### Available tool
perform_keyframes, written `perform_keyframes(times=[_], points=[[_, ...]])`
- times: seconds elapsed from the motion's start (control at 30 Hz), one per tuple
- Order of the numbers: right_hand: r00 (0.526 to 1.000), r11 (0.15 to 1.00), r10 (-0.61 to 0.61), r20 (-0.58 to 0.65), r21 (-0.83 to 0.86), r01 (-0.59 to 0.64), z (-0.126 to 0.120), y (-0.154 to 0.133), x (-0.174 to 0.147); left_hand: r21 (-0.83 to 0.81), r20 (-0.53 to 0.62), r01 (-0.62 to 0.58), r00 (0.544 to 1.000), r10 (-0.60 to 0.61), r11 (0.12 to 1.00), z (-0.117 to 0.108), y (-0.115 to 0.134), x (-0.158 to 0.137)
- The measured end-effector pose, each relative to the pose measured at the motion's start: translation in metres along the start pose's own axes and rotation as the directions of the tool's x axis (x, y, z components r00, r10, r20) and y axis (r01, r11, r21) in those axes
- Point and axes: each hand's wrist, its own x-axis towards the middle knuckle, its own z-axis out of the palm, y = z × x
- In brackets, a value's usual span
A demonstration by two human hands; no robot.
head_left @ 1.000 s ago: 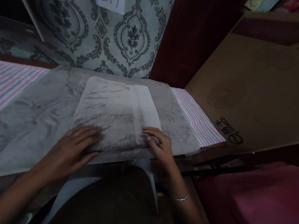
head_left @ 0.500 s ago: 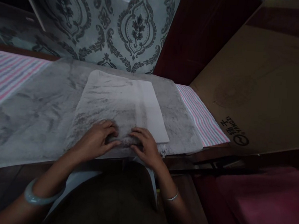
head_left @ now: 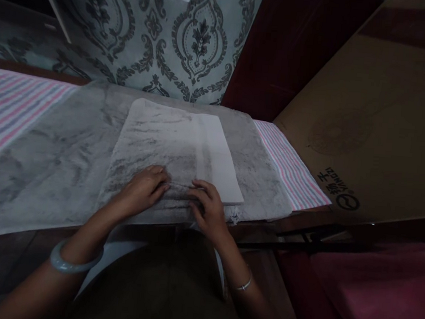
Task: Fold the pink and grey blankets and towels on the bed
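Note:
A grey plush fabric [head_left: 60, 151] lies spread along the bench top. On it is a white flat sheet [head_left: 223, 160], partly covered by a paler, fuzzy piece of the plush fabric [head_left: 158, 140]. My left hand [head_left: 145, 188] is closed at the near edge of this paler piece, fingers curled and thumb drawn in. Just to the right, my right hand [head_left: 208, 204] curls its fingers and thumb around the same edge. Between the two hands the fabric bunches into small ridges. The fingertips are partly sunk in the pile or hidden by it.
Pink-and-blue striped cloth [head_left: 290, 166] shows under the grey fabric at both ends. A large cardboard box [head_left: 387, 120] stands at the right. Patterned wallpaper [head_left: 144, 39] rises behind the bench. Reddish-pink fabric [head_left: 390, 294] lies at lower right.
My left thumb has drawn in closer to its fingers. Ridges have appeared in the fabric between my hands. The whole view has shifted slightly.

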Motion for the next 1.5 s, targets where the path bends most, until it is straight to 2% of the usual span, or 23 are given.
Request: perform_keyframes(times=[0.1,0.17,0.37,0.6,0.8,0.93,1.03,1.17,1.33,1.5], points=[[0.994,0.988,-0.097,0.051,-0.117,0.102,0.002,-0.005,-0.007,-0.022,0.005,0.006,1.0,-0.006,1.0,-0.001,-0.002,0.0],[0.991,0.977,-0.113,0.07,-0.172,0.124,0.007,-0.006,-0.009,-0.024,-0.007,0.007,1.0,-0.007,1.0,0.0,-0.001,-0.001],[0.991,0.964,-0.13,-0.03,-0.239,0.12,0.027,-0.01,-0.011,-0.014,-0.027,-0.01,1.0,0.01,1.0,0.002,-0.003,-0.002],[0.986,0.989,-0.08,-0.148,-0.134,0.06,0.031,-0.014,-0.023,-0.021,-0.023,-0.012,1.0,0.011,1.0,0.003,-0.005,-0.002],[0.996,0.995,-0.022,-0.084,-0.096,0.014,0.026,-0.017,-0.03,-0.063,-0.045,-0.03,0.999,0.028,0.998,0.004,-0.006,-0.002],[0.985,0.999,-0.035,-0.167,-0.032,0.03,0.019,-0.017,-0.025,-0.067,-0.043,-0.03,0.999,0.027,0.997,0.002,-0.005,-0.002],[0.977,0.999,0.012,-0.211,-0.047,-0.022,0.013,-0.012,-0.019,-0.068,-0.035,-0.017,0.999,0.015,0.998,0.0,-0.003,-0.003],[0.984,0.98,0.117,-0.132,-0.144,-0.136,0.011,-0.002,-0.015,-0.098,-0.045,-0.021,0.999,0.016,0.995,-0.004,-0.001,-0.003],[0.994,0.984,0.071,-0.086,-0.155,-0.083,0.014,0.006,-0.019,-0.078,-0.073,-0.038,0.997,0.033,0.996,-0.003,0.002,-0.01],[0.997,0.988,0.028,-0.073,-0.148,-0.039,0.008,0.007,-0.021,0.071,-0.154,-0.093,0.983,0.103,0.993,0.008,0.007,-0.03]])
